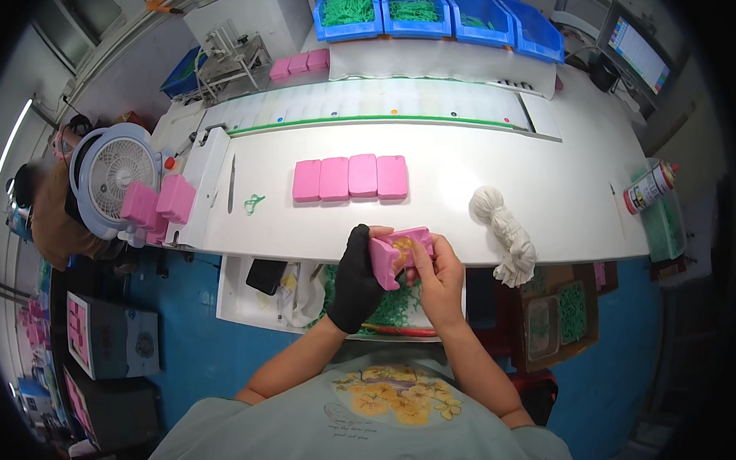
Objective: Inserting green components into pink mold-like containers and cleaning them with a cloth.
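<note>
A soft pink block, seemingly a rubber mold [382,268], is held over the table's front edge. It is bent open, and a yellowish-brown patch shows inside. My left hand [355,288], in a black glove with bare fingertips, grips its left side. My bare right hand [442,286] grips its right side, the thumb pressed onto the inner face. Whether anything small sits between the fingers is hidden. Beyond my hands lies a tight row of several pink blocks [334,178]. Left of that row are a small looped green piece [255,203] and a slim metal tool [232,185].
Below my hands, an open drawer [229,306] holds green pieces. A knotted white cloth [498,222] lies right. A spray can [651,188] stands at the right edge, a fan [123,169] and stacked pink blocks [176,197] left. Blue bins [348,31] line the back.
</note>
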